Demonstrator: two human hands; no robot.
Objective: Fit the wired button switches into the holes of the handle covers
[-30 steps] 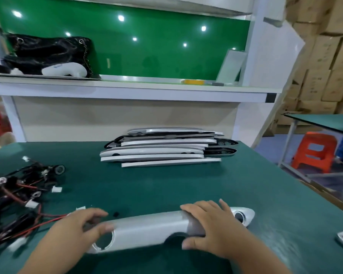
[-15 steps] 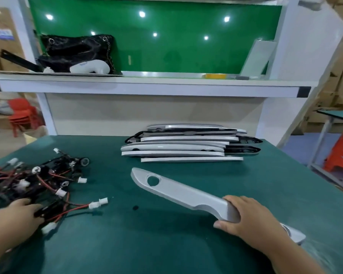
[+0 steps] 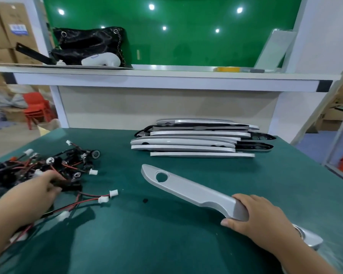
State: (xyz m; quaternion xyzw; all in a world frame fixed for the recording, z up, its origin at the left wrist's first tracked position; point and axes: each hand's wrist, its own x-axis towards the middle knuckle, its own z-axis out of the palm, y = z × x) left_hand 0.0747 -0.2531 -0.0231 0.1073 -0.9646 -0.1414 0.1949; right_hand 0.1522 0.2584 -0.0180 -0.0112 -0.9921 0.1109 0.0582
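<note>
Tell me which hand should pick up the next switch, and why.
Left. The left hand is already at the pile of wired switches, fingers on a black one. The right hand is busy gripping the grey handle cover, its round hole empty, far from the pile.

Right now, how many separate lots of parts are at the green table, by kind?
Grey plastic handle cover in the right hand: 1
Stack of silver, white and black handle covers: 1
Tangle of black-and-red wired button switches at the left hand: 1
Total: 3

Bare mat (image 3: pixel 127 224) between wire pile (image 3: pixel 38 169) and cover (image 3: pixel 188 188).
</note>
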